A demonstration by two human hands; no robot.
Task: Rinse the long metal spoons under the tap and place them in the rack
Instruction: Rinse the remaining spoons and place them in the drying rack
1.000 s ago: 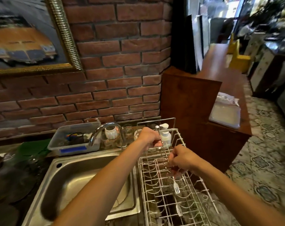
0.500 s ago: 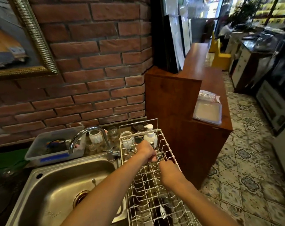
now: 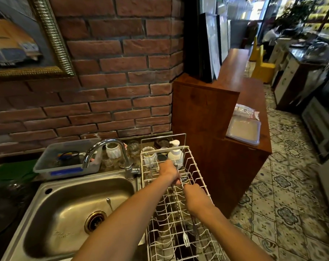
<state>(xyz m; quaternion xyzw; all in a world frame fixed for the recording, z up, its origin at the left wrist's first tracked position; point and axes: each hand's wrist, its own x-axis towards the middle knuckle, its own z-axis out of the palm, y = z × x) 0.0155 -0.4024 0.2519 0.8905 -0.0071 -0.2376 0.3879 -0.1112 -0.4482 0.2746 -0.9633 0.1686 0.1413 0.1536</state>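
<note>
My left hand [image 3: 169,171] is closed at the far end of the white wire rack [image 3: 198,171], pinching the top of a long metal utensil [image 3: 180,215]. Its thin shaft runs toward me along the rack and ends in a small fork-like tip [image 3: 186,240]. My right hand [image 3: 195,198] is curled over the rack's middle, just right of that shaft, fingers down among the wires around a second darker handle [image 3: 194,227]. Another long metal spoon [image 3: 109,203] lies in the steel sink [image 3: 47,232]. The curved tap [image 3: 107,146] is not running.
A soap pump bottle [image 3: 176,154], cups and glasses stand behind the rack. Left of the tap sits a grey plastic tub [image 3: 65,162]. The brick wall is behind the sink and a brown wooden counter [image 3: 212,117] stands to the right. Tiled floor lies further right.
The view has swung right and down, showing the sink drain. Both hands have lowered the long utensils from hanging above the rack to lying along its wires.
</note>
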